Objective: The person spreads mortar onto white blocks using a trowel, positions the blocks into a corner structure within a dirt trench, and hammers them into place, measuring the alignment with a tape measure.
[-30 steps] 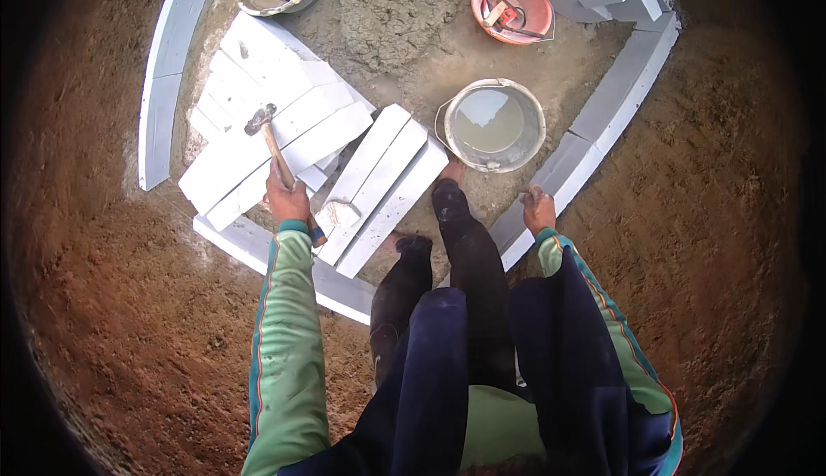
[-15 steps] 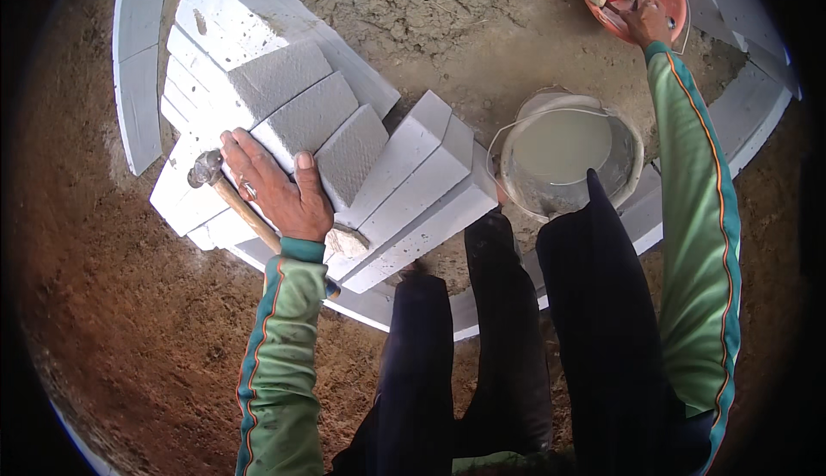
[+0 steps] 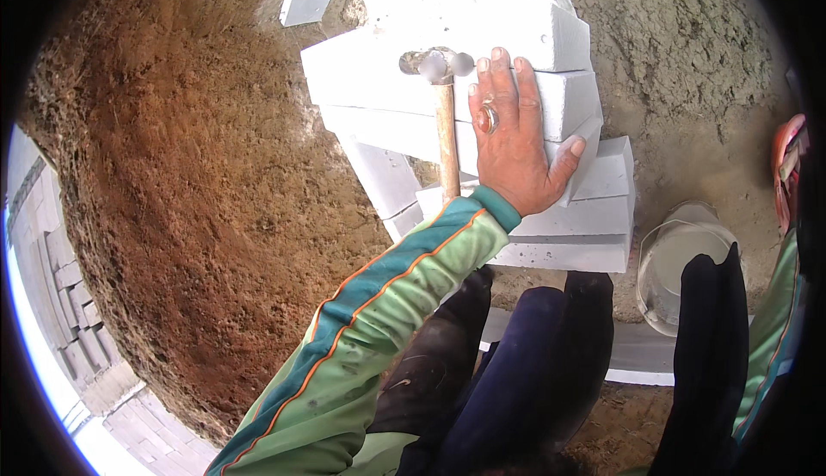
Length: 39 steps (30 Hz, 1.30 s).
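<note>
My left hand (image 3: 518,145) lies flat on a stack of white blocks (image 3: 379,71), its fingers stretched out and a ring on one of them. Just left of the hand, a hammer (image 3: 446,132) with a wooden handle and metal head rests on the blocks; the lower end of its handle passes behind my sleeve. At the right edge, my right sleeve (image 3: 774,330) reaches up toward an orange basin (image 3: 781,162), which is cut off by the dark rim. The right hand itself does not show.
A bucket of cloudy water (image 3: 662,256) stands right of my legs. Rough grey mortar (image 3: 680,37) covers ground beyond the blocks. Brown soil (image 3: 198,175) slopes on the left, with several grey blocks (image 3: 64,261) past it. A curved white block edge (image 3: 641,360) runs under my legs.
The view has swung left, so the blocks, bucket and basin sit farther right. My left hand stays flat on the blocks beside the hammer. The right hand has left the picture.
</note>
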Each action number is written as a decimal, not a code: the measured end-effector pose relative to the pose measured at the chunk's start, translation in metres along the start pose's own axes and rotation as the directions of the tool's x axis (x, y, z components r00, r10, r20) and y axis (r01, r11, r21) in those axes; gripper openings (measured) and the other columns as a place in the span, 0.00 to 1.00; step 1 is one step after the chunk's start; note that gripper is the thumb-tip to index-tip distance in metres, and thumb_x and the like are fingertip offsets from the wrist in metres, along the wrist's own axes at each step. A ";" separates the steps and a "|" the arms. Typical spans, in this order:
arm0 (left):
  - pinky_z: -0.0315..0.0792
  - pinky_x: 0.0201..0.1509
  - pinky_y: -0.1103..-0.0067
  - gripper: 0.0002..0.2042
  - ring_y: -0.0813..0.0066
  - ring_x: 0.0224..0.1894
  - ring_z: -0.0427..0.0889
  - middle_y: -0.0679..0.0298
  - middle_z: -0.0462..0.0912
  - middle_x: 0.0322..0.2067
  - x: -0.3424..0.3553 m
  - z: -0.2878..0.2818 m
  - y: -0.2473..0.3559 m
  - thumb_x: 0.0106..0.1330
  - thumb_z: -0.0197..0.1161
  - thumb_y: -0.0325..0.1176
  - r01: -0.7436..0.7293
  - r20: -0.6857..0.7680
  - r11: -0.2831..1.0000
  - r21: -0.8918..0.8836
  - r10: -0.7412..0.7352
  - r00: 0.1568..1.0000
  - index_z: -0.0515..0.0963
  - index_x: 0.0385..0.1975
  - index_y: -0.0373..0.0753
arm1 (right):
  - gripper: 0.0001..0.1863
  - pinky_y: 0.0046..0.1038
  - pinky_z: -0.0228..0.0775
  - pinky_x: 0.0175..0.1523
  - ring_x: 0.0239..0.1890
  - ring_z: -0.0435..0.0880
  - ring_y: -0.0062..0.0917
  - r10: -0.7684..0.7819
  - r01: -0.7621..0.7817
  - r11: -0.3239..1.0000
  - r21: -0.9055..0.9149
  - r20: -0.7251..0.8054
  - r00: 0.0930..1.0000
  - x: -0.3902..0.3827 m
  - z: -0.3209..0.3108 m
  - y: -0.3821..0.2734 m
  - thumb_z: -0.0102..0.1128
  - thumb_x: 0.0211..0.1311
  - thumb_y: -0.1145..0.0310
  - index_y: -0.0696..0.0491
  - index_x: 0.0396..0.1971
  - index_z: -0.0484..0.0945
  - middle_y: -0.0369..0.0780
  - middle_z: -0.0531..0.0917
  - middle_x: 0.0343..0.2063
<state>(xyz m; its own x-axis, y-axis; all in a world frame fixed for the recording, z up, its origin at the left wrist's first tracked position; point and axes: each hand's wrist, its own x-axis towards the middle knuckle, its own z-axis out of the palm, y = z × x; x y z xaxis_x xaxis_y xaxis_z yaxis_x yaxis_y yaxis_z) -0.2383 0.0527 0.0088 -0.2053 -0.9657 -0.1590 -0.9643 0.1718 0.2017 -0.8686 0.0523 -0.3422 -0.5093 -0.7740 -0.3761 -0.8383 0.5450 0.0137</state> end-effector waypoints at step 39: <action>0.71 0.64 0.74 0.32 0.70 0.60 0.77 0.52 0.76 0.60 -0.621 -0.359 -0.237 0.71 0.63 0.40 0.384 0.389 -0.080 -0.920 -0.070 0.918 0.64 0.68 0.25 | 0.28 0.31 0.77 0.46 0.41 0.86 0.27 -0.987 0.640 0.088 0.763 -0.017 0.157 -0.986 -0.324 -0.480 0.66 0.65 0.58 0.59 0.59 0.72 0.44 0.85 0.39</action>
<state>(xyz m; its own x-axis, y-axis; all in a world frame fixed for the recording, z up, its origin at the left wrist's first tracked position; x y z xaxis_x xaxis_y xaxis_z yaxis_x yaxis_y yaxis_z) 0.1777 0.5414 0.4066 -0.1859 -0.8232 -0.5365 0.1525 -0.5636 0.8119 -0.0270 0.4490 0.3224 0.7446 -0.6652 -0.0565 -0.2520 -0.2017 -0.9465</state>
